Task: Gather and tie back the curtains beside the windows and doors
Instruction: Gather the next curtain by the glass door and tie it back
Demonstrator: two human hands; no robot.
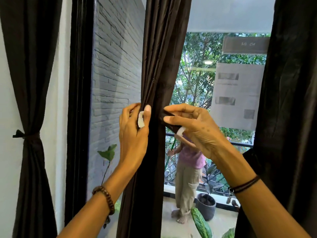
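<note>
Both hands hold a tie-back strap at the gathered middle curtain.

The middle curtain point(154, 74) hangs in front of the window glass and is bunched into narrow folds directly between the two hands. The left hand point(133, 129) is curled against the left edge of the folds and holds a white strap end point(141, 119) under its thumb. The right hand point(193, 127), just at the other side of the folds, pinches the dark tie-back strap point(169, 117) between thumb and forefinger. Well to the left of the left hand, a left curtain point(30, 100) is already tied at its waist by a dark band point(29, 134). Beside the right forearm hangs a right curtain point(289, 100). Beyond the hands, through the glass, a person point(188, 169) stands on a balcony, and a grey brick wall point(116, 66) rises above the left hand.
</note>
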